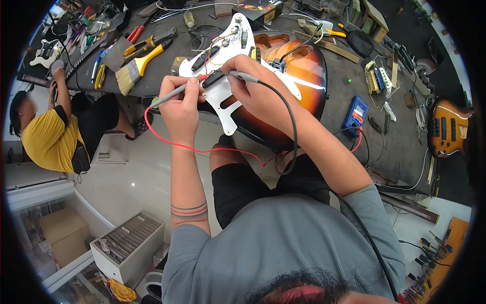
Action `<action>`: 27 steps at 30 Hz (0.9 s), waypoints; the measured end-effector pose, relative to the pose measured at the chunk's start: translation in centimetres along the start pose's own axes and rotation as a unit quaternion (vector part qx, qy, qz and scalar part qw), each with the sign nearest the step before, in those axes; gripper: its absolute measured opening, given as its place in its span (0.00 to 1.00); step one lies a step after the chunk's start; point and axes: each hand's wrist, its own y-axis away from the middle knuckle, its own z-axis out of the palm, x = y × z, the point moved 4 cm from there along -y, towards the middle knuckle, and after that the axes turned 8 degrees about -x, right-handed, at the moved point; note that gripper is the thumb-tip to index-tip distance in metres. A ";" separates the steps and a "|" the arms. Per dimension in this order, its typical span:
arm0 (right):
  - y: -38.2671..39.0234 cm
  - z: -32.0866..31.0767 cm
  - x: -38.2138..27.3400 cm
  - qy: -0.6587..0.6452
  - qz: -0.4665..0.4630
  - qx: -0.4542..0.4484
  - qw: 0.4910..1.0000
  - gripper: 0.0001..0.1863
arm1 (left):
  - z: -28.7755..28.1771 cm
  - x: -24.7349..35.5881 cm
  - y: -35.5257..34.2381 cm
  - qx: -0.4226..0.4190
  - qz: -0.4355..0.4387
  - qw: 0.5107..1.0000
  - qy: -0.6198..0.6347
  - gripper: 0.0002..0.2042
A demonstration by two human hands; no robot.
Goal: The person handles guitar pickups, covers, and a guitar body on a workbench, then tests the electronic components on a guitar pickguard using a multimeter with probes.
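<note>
My left hand (182,109) pinches a grey multimeter probe (170,96) with a red lead. In my right hand (266,93) is a second grey probe (243,76), its lead black. Both probes point at a dark pickup (214,78) on the underside of a silvery-white guitar pickguard (228,124); whether the tips touch is too small to tell. Thin red and yellow wires run over the pickguard. Beneath it lies a sunburst guitar body (315,68) with open cavities. The leads reach a blue multimeter (356,112) on the bench at the right.
On the dark workbench (344,66), a yellow-handled brush (139,68) and several pliers lie left. Loose pickups (379,78) lie right, beyond which a second guitar body (450,129) stands. A person in a yellow shirt (53,139) sits left. A box of files (129,243) stands lower left.
</note>
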 end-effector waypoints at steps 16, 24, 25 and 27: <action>0.2 0.2 0.1 0.017 -0.029 0.018 0.999 0.13 | -0.3 -0.5 -0.3 0.014 0.019 0.998 -0.053 0.08; 0.3 0.1 0.2 0.036 -0.023 0.013 0.999 0.14 | 0.2 -0.4 -0.5 0.012 0.019 0.998 -0.062 0.09; 0.3 0.1 0.2 0.036 -0.023 0.012 0.999 0.14 | 0.2 -0.4 -0.4 0.013 0.018 0.998 -0.062 0.09; 0.2 0.1 0.1 0.037 -0.019 0.007 0.999 0.14 | 0.3 -0.4 -0.3 0.014 0.020 0.997 -0.068 0.09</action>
